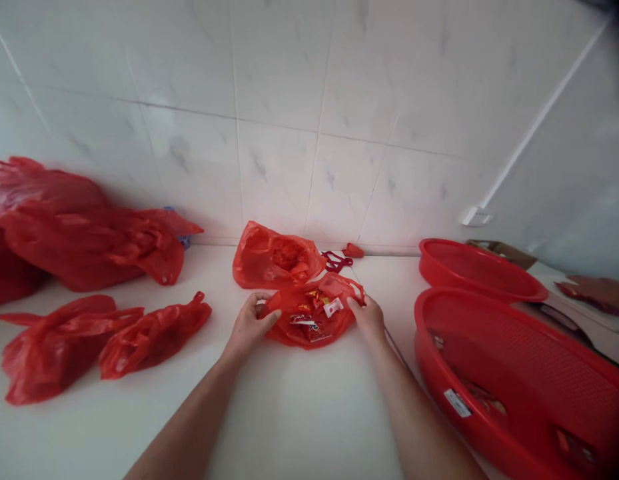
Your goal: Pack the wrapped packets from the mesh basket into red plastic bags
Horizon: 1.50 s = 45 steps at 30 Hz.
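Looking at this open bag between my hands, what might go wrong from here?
The thin red plastic bag gapes open between your left hand and right hand; its small wrapped packets could spill if it tips. Its film might tear if pulled hard. A dark red looped object lies close behind and could snag it.

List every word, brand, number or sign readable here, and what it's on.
Nothing can be read for certain.
Packets in the open red bag: printed marks, too small and blurred.
White sticker on the large red basket: print too small.
White wall fitting: no legible marking.
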{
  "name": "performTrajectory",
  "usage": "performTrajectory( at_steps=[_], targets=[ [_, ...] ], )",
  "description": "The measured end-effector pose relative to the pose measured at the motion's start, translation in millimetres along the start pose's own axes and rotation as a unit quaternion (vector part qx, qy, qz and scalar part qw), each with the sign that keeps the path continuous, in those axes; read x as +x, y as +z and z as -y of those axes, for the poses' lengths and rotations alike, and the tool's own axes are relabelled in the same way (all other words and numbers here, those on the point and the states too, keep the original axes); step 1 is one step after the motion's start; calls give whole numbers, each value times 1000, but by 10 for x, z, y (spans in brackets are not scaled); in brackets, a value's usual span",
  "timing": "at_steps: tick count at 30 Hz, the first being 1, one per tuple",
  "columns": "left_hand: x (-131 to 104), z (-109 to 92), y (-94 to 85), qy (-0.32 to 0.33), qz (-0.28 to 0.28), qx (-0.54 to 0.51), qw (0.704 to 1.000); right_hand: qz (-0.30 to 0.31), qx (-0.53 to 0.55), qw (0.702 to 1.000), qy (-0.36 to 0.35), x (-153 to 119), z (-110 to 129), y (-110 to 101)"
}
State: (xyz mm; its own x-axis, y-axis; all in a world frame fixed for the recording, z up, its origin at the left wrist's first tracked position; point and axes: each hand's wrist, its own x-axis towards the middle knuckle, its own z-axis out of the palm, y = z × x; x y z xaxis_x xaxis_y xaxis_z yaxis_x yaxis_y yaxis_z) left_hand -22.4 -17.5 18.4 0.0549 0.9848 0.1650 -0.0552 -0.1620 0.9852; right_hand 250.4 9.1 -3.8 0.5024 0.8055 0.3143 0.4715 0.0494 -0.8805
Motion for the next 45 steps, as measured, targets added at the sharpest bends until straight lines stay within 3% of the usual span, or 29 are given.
performTrajectory(
  at_steps=[2,6,8,16,23,26,29,31,33,36,38,40,43,45],
  targets=[
    [10,-62,-42,18,-11,2,1000,-4,39,999,0,-6,76,-49],
    [120,-356,-159,89,-148,-57,983,-48,215,975,-15,-63,337,-235],
    [180,-573,-177,122,-177,-77,974,-65,282,957,-30,-109,463,-330],
    [274,-1326,80,175,-137,-96,970,-118,313,941,-41,-149,626,-509],
    [209,-1680,222,257,-103,-49,960,-103,433,895,-39,-127,674,-572],
    [182,-1641,137,241,-87,25,966,-30,445,893,-54,-88,639,-544],
    [114,-1443,-38,219,-112,130,960,9,397,915,-66,4,470,-431],
    [19,-1228,-169,211,-156,178,948,49,376,924,-53,56,318,-321],
    [-106,-956,-281,197,-190,203,940,128,377,917,-30,63,197,-218],
    [-290,-506,-353,141,-188,206,950,238,381,893,-14,-31,167,-126],
    [-376,-255,-309,74,-174,176,966,285,386,877,-21,-144,248,-100],
    [-425,-108,-194,21,-127,132,983,324,407,853,-29,-264,365,-77],
    [-449,-114,27,-5,-31,48,998,373,428,823,-13,-405,490,-14],
    [-433,-212,138,-52,18,-3,999,397,406,823,16,-444,499,37]
  ],
)
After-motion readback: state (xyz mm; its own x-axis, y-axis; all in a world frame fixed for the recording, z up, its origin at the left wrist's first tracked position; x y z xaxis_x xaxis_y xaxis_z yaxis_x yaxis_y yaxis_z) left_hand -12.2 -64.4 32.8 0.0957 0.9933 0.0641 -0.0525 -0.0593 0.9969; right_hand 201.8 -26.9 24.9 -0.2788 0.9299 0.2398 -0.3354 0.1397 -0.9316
